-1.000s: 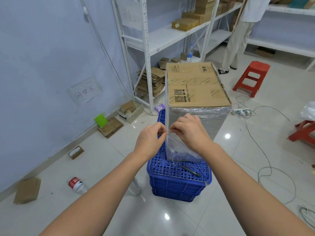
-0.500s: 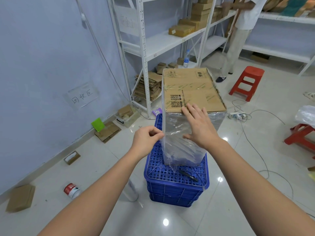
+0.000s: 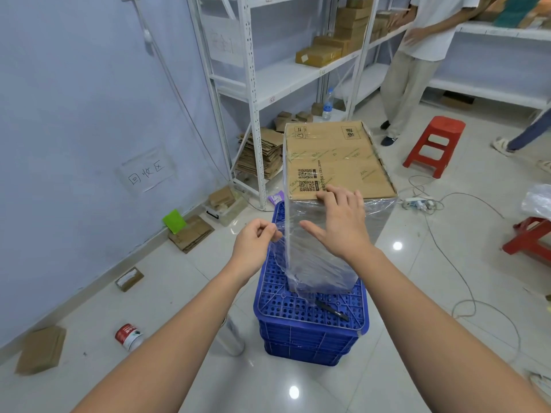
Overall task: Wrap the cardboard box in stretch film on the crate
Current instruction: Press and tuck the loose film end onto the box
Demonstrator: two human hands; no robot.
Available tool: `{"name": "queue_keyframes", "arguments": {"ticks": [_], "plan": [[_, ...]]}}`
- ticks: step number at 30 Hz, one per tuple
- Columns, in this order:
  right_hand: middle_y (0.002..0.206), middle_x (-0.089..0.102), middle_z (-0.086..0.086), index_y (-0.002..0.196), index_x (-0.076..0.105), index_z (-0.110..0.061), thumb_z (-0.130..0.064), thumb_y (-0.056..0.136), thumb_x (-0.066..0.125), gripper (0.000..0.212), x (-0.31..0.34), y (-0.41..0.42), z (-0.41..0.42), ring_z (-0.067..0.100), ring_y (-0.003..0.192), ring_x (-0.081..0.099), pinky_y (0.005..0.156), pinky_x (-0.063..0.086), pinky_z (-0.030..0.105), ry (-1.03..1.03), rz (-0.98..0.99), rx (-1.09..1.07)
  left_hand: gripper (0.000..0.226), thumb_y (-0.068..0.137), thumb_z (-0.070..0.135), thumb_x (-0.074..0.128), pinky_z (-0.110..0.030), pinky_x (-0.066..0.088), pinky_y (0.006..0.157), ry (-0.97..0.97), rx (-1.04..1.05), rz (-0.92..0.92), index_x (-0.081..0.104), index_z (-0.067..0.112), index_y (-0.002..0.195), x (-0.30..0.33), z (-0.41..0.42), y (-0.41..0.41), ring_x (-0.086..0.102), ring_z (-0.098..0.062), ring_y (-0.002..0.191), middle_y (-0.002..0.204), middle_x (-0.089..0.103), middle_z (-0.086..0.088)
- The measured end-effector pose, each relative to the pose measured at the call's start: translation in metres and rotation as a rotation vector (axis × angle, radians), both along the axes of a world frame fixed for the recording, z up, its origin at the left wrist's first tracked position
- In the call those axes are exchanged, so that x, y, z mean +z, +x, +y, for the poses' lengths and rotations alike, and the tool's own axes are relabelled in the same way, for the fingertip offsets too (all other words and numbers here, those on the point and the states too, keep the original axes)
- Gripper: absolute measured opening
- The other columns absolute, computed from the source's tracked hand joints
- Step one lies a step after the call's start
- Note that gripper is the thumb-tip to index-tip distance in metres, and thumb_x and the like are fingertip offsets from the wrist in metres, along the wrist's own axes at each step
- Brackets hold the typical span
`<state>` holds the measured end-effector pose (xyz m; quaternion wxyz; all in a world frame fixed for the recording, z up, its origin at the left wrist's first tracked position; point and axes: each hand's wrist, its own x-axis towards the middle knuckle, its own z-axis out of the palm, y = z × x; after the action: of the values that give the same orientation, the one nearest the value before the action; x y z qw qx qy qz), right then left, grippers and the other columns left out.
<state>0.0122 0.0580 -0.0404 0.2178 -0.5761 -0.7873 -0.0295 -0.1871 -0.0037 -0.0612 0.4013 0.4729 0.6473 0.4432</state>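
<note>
- On the blue crate (image 3: 310, 311), toward its far side, the cardboard box (image 3: 337, 162) is stood upright; its sides are covered in stretch film (image 3: 316, 263), while its brown top is left bare.
- At the box's near left vertical edge, a loose tail of the film is pinched between the thumb and fingertips of the left hand (image 3: 253, 245); the grip is pressed together on the film.
- The right hand (image 3: 340, 225) is laid flat against the box's near face, its grip spread, with the fingertips reaching the top near edge beside the printed codes.
- A dark pen-like tool (image 3: 331, 310) is seen lying on the crate's near right part, just in front of the box.
- On the floor (image 3: 417, 293), a clear roll (image 3: 229, 335) is stood just left of the crate, and a red-and-white can (image 3: 128, 336) is lying further left.
- A red stool (image 3: 432, 144) is placed well beyond the box, on the right.
</note>
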Motion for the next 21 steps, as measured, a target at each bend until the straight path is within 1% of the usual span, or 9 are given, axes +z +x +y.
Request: {"name": "queue_keyframes", "arguments": {"ticks": [2, 4, 9, 10, 12, 13, 15, 18, 21], "plan": [[0.143, 0.041, 0.003, 0.130, 0.048, -0.024, -0.081, 0.076, 0.050, 0.079, 0.000, -0.005, 0.000, 0.025, 0.137, 0.029, 0.121, 0.006, 0.050, 0.006, 0.009, -0.035, 0.018, 0.107, 0.025, 0.055, -0.031, 0.055, 0.091, 0.000, 0.003, -0.007, 0.068, 0.016, 0.098, -0.001, 0.002, 0.001, 0.071, -0.008, 0.089, 0.093, 0.077, 0.004], [0.139, 0.043, 0.003, 0.126, 0.050, -0.023, -0.088, 0.071, 0.047, 0.086, 0.001, -0.009, 0.002, 0.025, 0.135, 0.031, 0.120, 0.007, 0.050, 0.011, 0.009, -0.064, 0.017, 0.106, 0.025, 0.056, -0.029, 0.055, 0.089, 0.004, -0.005, 0.003, 0.067, 0.015, 0.098, 0.001, 0.003, 0.002, 0.071, -0.009, 0.087, 0.091, 0.077, 0.002], [0.131, 0.045, 0.002, 0.120, 0.050, -0.021, -0.099, 0.061, 0.036, 0.099, 0.003, -0.015, 0.005, 0.026, 0.130, 0.034, 0.119, 0.009, 0.052, -0.005, -0.002, -0.124, 0.009, 0.103, 0.027, 0.061, -0.017, 0.047, 0.070, 0.022, -0.026, 0.107, 0.061, 0.021, 0.096, 0.006, 0.005, 0.005, 0.067, -0.011, 0.081, 0.088, 0.074, -0.001], [0.131, 0.045, 0.002, 0.120, 0.050, -0.020, -0.100, 0.060, 0.035, 0.101, 0.002, -0.016, 0.005, 0.026, 0.130, 0.034, 0.119, 0.008, 0.052, -0.007, -0.009, -0.130, 0.008, 0.103, 0.027, 0.061, -0.018, 0.047, 0.069, 0.029, -0.033, 0.132, 0.060, 0.023, 0.096, 0.006, 0.006, 0.006, 0.067, -0.012, 0.081, 0.088, 0.073, -0.001], [0.131, 0.044, 0.002, 0.120, 0.050, -0.020, -0.101, 0.059, 0.035, 0.103, 0.002, -0.017, 0.005, 0.026, 0.131, 0.033, 0.119, 0.007, 0.052, -0.006, -0.013, -0.132, 0.010, 0.103, 0.026, 0.062, -0.025, 0.050, 0.074, 0.063, -0.055, 0.173, 0.056, 0.029, 0.095, 0.006, 0.008, 0.006, 0.067, -0.015, 0.084, 0.092, 0.071, -0.002], [0.131, 0.045, 0.002, 0.120, 0.050, -0.020, -0.101, 0.058, 0.035, 0.103, 0.002, -0.017, 0.005, 0.026, 0.131, 0.033, 0.119, 0.007, 0.052, -0.005, -0.011, -0.131, 0.014, 0.103, 0.024, 0.061, -0.027, 0.052, 0.076, 0.086, -0.069, 0.193, 0.053, 0.031, 0.095, 0.006, 0.009, 0.006, 0.068, -0.015, 0.084, 0.095, 0.069, -0.001], [0.130, 0.045, 0.002, 0.120, 0.050, -0.019, -0.101, 0.059, 0.035, 0.104, 0.002, -0.017, 0.005, 0.026, 0.130, 0.034, 0.119, 0.006, 0.052, 0.002, -0.006, -0.130, 0.020, 0.104, 0.019, 0.058, -0.027, 0.052, 0.076, 0.121, -0.097, 0.234, 0.049, 0.034, 0.095, 0.007, 0.010, 0.008, 0.069, -0.010, 0.082, 0.099, 0.067, 0.001], [0.132, 0.044, 0.001, 0.122, 0.050, -0.020, -0.101, 0.058, 0.037, 0.105, 0.002, -0.015, 0.005, 0.025, 0.133, 0.032, 0.119, 0.004, 0.051, -0.009, 0.013, -0.116, 0.029, 0.105, 0.010, 0.050, -0.030, 0.052, 0.078, 0.150, -0.129, 0.264, 0.056, 0.035, 0.092, 0.007, 0.013, 0.011, 0.067, -0.013, 0.086, 0.098, 0.070, 0.006], [0.140, 0.037, 0.001, 0.131, 0.045, -0.023, -0.099, 0.056, 0.045, 0.107, 0.002, -0.007, 0.005, 0.025, 0.138, 0.026, 0.120, -0.001, 0.050, -0.056, 0.015, -0.059, 0.029, 0.104, 0.006, 0.049, -0.022, 0.048, 0.080, 0.136, -0.113, 0.257, 0.064, 0.029, 0.096, 0.008, 0.015, 0.015, 0.063, -0.011, 0.095, 0.100, 0.068, 0.008]]}}
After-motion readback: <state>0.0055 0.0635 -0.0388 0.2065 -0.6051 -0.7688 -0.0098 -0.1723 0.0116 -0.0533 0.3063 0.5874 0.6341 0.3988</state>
